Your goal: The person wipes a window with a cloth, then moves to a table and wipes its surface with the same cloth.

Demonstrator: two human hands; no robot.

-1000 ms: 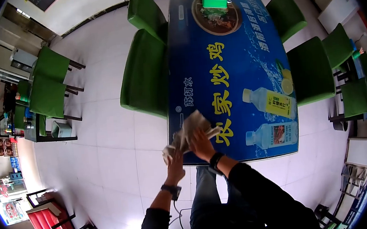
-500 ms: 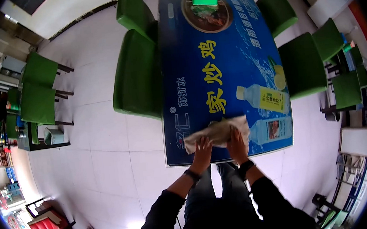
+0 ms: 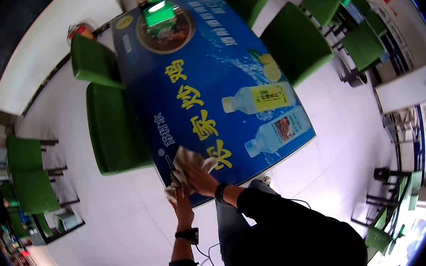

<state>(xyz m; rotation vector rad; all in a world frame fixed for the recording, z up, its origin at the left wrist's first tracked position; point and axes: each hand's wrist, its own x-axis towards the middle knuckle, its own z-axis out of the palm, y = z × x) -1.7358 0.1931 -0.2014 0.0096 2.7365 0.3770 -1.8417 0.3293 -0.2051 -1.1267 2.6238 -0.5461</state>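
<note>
A beige cloth (image 3: 187,158) lies bunched up at the near left corner of a blue printed table (image 3: 237,169). My right hand (image 3: 202,181) grips the middle of it and presses it to the tabletop. At the cloth's lower end, by the table edge, my left hand (image 3: 181,205) has its fingers closed round the fabric. Both wrists wear dark bands. Part of my fingers is hidden in the folds.
Toward the far end of the table stands a green box (image 3: 159,14). Green chairs flank both sides, a near left one (image 3: 112,127) and a right one (image 3: 296,43) among them. A dark cable (image 3: 209,256) runs by my legs.
Both hands have moved left with the cloth, which has gone from spread flat to crumpled. My right hand now reaches ahead of my left. The view has turned and shifted.
</note>
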